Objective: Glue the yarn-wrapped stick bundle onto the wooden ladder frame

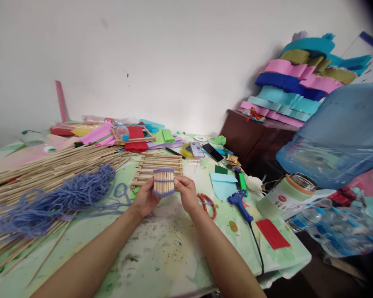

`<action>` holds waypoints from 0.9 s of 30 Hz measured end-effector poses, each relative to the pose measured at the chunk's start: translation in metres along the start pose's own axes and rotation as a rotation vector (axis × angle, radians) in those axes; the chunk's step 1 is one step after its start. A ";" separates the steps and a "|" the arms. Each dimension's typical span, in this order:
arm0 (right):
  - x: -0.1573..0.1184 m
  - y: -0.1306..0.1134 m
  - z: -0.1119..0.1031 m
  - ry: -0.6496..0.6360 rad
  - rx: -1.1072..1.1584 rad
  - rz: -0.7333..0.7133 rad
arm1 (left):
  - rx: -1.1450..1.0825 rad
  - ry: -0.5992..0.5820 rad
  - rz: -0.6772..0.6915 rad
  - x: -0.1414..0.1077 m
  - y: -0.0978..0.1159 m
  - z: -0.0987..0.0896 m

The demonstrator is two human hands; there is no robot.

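A small curved piece of short wooden sticks bound with purple yarn (163,183) is held up between my two hands above the table. My left hand (146,198) grips its left edge, fingers partly behind it. On the right edge, my right hand (185,190) pinches it with thumb and fingers. Just behind lies a flat frame of wooden sticks (143,167) on the table. A tangled heap of purple yarn (65,200) rests on a pile of long wooden sticks (57,163) at the left.
The patterned tablecloth (161,256) bears a blue glue gun (240,205) with its cord, red rings (211,207), two phones, tape and coloured paper at the right and back. A green-white flask (287,194) stands near the right edge, beside a large water bottle (338,132).
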State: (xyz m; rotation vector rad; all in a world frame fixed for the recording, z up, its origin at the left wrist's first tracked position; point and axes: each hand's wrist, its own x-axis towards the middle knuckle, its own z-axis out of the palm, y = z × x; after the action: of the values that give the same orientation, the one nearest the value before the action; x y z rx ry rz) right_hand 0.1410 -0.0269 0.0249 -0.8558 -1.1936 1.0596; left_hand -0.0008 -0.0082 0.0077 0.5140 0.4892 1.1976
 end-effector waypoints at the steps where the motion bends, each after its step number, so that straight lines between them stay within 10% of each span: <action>1: 0.000 0.001 0.000 -0.018 0.021 0.006 | 0.004 -0.005 0.010 0.000 0.000 0.000; 6: 0.001 0.013 0.002 -0.044 0.165 0.080 | -0.005 -0.050 0.065 -0.001 -0.001 0.002; 13: 0.007 0.020 -0.005 0.278 0.006 0.007 | 0.032 -0.015 0.199 0.004 -0.003 -0.001; 27: 0.001 0.027 0.002 0.010 0.006 -0.085 | 0.190 0.035 0.246 0.005 -0.014 -0.002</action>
State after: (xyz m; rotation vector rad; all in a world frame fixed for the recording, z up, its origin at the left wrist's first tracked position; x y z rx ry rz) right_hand 0.1341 -0.0179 0.0002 -0.7981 -1.2074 0.9878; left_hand 0.0096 -0.0074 -0.0027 0.7329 0.5853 1.4048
